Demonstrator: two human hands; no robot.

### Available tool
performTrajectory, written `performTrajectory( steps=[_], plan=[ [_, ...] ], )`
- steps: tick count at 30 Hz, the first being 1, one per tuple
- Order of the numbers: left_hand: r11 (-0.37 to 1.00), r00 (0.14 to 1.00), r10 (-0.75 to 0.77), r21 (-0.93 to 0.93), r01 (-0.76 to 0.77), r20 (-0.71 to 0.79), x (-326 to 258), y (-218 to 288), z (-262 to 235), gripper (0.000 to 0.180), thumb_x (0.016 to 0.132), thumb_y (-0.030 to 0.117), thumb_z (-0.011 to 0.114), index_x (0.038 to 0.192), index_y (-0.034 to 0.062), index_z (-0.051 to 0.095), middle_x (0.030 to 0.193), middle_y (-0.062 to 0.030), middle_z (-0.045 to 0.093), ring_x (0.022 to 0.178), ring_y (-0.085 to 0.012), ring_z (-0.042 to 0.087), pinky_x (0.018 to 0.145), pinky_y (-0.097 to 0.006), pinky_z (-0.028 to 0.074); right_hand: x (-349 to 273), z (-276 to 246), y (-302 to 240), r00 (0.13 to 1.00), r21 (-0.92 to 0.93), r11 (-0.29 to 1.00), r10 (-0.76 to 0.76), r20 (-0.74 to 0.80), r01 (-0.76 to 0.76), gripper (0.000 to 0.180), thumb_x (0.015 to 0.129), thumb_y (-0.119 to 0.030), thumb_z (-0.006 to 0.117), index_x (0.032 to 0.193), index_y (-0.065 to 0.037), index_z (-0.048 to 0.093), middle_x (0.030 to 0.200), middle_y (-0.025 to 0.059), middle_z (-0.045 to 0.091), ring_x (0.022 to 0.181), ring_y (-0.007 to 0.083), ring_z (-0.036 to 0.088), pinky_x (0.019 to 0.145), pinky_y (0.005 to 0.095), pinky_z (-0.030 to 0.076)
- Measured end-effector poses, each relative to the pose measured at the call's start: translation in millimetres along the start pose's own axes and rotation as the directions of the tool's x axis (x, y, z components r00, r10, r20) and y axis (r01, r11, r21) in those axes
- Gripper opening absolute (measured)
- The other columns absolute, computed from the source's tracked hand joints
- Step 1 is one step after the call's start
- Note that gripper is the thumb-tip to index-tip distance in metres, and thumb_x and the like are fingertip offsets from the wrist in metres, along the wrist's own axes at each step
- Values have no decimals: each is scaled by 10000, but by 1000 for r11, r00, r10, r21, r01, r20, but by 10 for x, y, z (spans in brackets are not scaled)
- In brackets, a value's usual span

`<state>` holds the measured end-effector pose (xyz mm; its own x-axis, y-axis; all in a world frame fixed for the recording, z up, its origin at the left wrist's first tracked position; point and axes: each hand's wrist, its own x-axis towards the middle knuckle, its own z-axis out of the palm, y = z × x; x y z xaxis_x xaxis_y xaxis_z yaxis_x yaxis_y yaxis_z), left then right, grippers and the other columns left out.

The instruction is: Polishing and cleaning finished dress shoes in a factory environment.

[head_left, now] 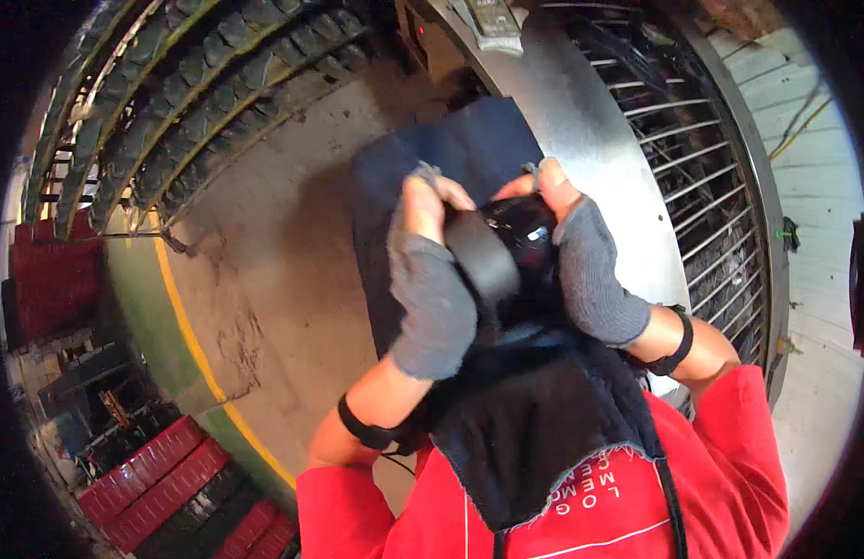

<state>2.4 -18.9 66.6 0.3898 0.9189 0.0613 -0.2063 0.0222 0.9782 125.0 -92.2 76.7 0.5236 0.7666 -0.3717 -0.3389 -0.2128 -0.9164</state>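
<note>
1. Grey fingerless knit gloves cover both hands. The left hand [432, 279] and the right hand [588, 265] meet at chest height around a glossy black rounded rubbery piece [520, 233], which sits between them, well above the concrete floor [283, 279].
2. Left fingers [422, 200] curl closed over a dark grey flap [483, 256] lying against the black piece; right fingers [551, 182] clench on its upper edge. Both hands are grasping, neither slack.
3. Judgement: the work looks like covering or wiping the piece. Best done with thumbs pressed near the edge, the flap pulled taut, and the piece kept close to the body so it cannot slip.
4. A frayed dark blue denim apron [534, 429] hangs below the hands over a red shirt [730, 466]. A black band sits on each wrist.
5. Containers: stacked red plastic crates [162, 484] at lower left; their contents cannot be made out. A curved metal wire rack [711, 186] at right; nothing clearly held in the part seen.
6. Rows of black tyres [208, 84] arc across the upper left. A yellow line [185, 326] runs along the floor.
</note>
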Motion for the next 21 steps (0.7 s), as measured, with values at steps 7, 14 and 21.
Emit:
performTrajectory(
  steps=[7,14,21],
  plan=[
    [963,994,100,248,-108,43,-24,381,-326,323,1049,319,573,1198,32,579,1137,-59,554,1064,-175,551,974,-330,447,-51,176,-941,784,3,876,-432,446,482,774,984,-742,480,904,-11,723,801,111,711,750,217,681,725,312,525],
    [806,927,-243,-472,357,285,213,-559,-424,687,997,669,534,1342,78,597,1212,-38,660,1082,-138,647,940,-322,545,-221,347,-37,-154,262,301,-339,928,917,573,845,-597,736,663,-54,712,786,132,678,866,369,651,791,472,530],
    [507,781,-480,-599,619,401,-85,-1058,-863,1055,803,926,513,1365,37,595,1181,-119,697,1085,-277,663,1019,-437,541,-266,-485,-249,895,-285,924,-114,432,255,505,1027,-523,560,997,-33,679,814,31,624,785,150,593,806,334,475]
  ],
)
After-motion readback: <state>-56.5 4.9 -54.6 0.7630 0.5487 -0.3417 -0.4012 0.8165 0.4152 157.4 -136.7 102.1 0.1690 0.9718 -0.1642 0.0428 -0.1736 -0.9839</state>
